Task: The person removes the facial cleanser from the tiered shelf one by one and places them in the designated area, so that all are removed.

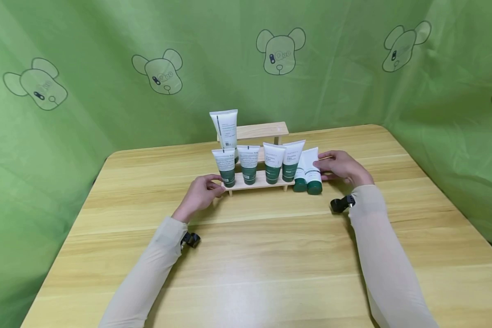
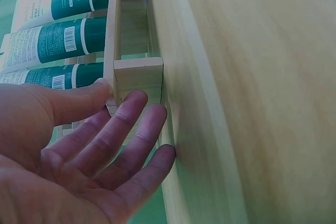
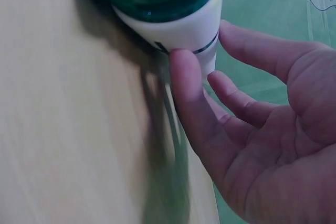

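Observation:
A stepped wooden display rack [image 1: 257, 181] stands at the back of the table, with several white-and-green squeeze tubes [image 1: 248, 165] upright on its low front step. One taller tube [image 1: 225, 130] stands behind them on the left. My left hand [image 1: 202, 193] pinches the left end of the front step; in the left wrist view its thumb lies at the board's edge and the other fingers spread below. On the right, my right hand [image 1: 339, 166] holds a white tube [image 1: 313, 171] with a green cap, thumb and fingertips on its sides. Another tube [image 1: 300, 180] stands right beside it, partly covered.
The wooden table [image 1: 254, 255] extends toward me in front of the rack. Behind it hangs a green curtain [image 1: 213, 41] with bear-head prints. A small black camera is strapped to each wrist, over beige sleeves [image 1: 373, 237].

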Tool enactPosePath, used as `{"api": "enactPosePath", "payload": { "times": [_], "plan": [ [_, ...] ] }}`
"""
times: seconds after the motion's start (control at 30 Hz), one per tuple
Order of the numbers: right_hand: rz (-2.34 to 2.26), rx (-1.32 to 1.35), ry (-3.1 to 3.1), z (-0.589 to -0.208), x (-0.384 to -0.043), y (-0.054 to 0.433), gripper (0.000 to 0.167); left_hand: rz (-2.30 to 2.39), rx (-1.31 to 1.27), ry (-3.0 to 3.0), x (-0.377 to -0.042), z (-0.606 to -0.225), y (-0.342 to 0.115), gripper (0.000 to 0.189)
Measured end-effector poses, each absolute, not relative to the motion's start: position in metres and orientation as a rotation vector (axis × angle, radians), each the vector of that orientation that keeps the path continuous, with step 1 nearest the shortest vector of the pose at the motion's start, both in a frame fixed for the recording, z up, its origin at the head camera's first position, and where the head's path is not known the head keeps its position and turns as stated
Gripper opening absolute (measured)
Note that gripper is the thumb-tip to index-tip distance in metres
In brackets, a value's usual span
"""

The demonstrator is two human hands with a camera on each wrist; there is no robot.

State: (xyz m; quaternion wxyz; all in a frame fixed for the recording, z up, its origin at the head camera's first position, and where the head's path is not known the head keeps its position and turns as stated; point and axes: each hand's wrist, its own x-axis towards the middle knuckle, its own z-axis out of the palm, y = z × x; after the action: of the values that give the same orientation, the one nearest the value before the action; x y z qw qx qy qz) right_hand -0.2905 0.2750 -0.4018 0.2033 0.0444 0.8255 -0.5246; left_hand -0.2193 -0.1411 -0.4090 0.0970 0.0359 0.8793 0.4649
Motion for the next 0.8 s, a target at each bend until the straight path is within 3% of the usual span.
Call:
{"api": "enactPosePath", "payload": {
  "times": [0.8],
  "plan": [
    [-1.37, 0.161, 2.352, -0.3974, -0.2889, 0.2734, 0.066, 1.395, 0.083, 2.578, -0.2193, -0.4093, -0.1418, 0.04]
  ]
}}
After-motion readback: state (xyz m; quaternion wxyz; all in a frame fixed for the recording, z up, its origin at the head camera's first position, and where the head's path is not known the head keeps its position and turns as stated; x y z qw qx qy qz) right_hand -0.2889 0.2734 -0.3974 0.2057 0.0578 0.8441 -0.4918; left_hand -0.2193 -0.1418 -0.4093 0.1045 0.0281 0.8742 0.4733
